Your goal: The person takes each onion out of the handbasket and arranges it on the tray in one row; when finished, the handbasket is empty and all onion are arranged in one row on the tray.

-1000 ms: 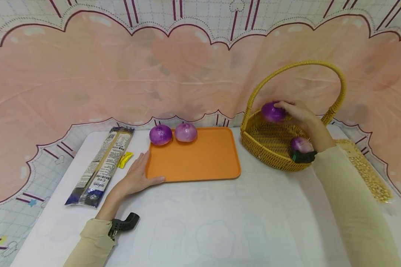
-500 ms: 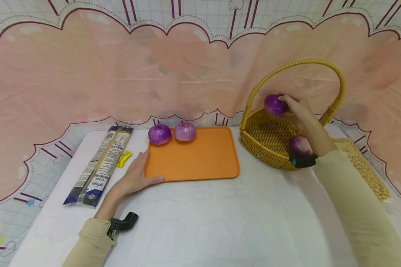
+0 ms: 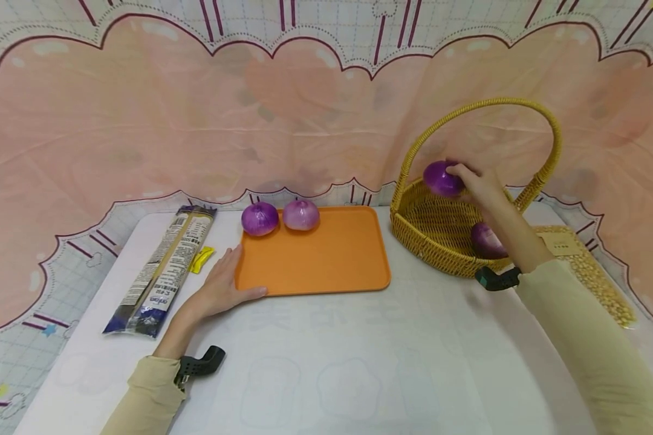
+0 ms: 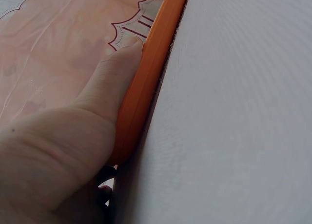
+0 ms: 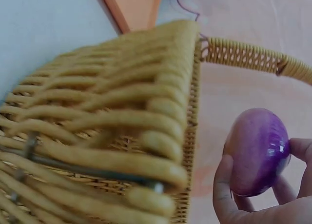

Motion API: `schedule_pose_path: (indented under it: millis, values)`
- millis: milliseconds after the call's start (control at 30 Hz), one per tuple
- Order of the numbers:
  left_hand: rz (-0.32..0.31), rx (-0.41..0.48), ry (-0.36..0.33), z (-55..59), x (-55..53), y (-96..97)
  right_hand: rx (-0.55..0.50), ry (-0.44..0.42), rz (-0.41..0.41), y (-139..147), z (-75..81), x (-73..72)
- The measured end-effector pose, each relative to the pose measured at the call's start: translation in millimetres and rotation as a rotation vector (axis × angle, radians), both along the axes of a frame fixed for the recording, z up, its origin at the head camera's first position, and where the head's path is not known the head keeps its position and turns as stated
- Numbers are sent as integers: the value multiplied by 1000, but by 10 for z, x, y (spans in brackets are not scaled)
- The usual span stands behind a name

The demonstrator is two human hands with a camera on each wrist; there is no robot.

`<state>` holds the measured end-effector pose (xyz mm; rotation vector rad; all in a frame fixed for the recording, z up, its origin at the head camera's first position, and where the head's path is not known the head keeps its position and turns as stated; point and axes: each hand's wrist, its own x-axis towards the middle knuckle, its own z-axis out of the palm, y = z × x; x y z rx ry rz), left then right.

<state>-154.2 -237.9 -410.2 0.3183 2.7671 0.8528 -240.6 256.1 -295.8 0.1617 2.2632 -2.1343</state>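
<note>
My right hand (image 3: 481,187) holds a purple onion (image 3: 442,179) between thumb and fingers, over the wicker basket (image 3: 427,251) and under its arched handle. In the right wrist view the onion (image 5: 258,151) is glossy, with fingertips on both sides of it. Another onion (image 3: 487,240) lies inside the basket, partly covered by my right forearm. Two more onions, one dark (image 3: 260,219) and one paler (image 3: 301,215), sit side by side at the back left of the orange tray (image 3: 326,266). My left hand (image 3: 223,290) rests with spread, straight fingers at the tray's near left corner, thumb along its front rim.
A long printed packet (image 3: 163,272) lies left of the tray, with a small yellow wrapper (image 3: 201,260) beside it. Right of the basket, partly behind my right sleeve, is a clear bag of pale yellow kernels (image 3: 604,284). A patterned cloth (image 3: 305,133) hangs behind the table.
My right hand and its onion rise slightly, then come down and a little left over the basket. The right wrist has swung lower, showing more of the kernel bag. My left hand stays put.
</note>
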Motion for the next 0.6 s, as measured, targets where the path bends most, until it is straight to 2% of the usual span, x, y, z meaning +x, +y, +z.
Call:
schedule_pose_path:
  millis: [400, 600]
  values:
    - [10, -3, -11, 9, 3, 0, 46, 57, -7, -58, -58, 205]
    - [10, 1, -16, 21, 8, 2, 99, 16, -46, -63, -89, 288]
